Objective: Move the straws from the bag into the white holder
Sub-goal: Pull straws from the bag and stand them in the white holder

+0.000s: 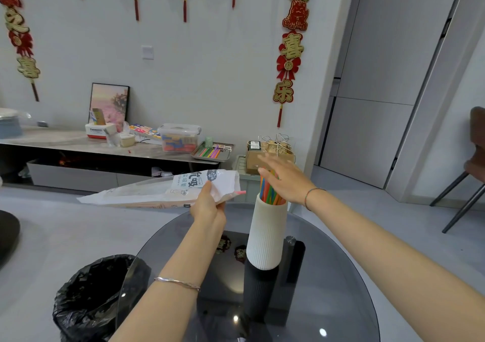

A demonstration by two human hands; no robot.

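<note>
Your left hand (208, 205) is clenched around the mouth end of the bag (162, 190), holding it nearly level with its closed end pointing away to your left, so that the opening faces the holder (267, 232) just to the right of that hand. One pink straw (240, 192) pokes out of the opening; the bag looks almost flat, so I judge little is left inside. Your right hand (284, 181) is released, fingers spread and flat, palm resting against the tops of the coloured straws (270, 190) standing in the holder directly beneath it, probably to steady or settle the bundle. That holder stands upright on the glass table (328, 276), below and between your two hands. A bin lined with a black bag (97, 294) waits below your left forearm, handy for the empty bag.
</note>
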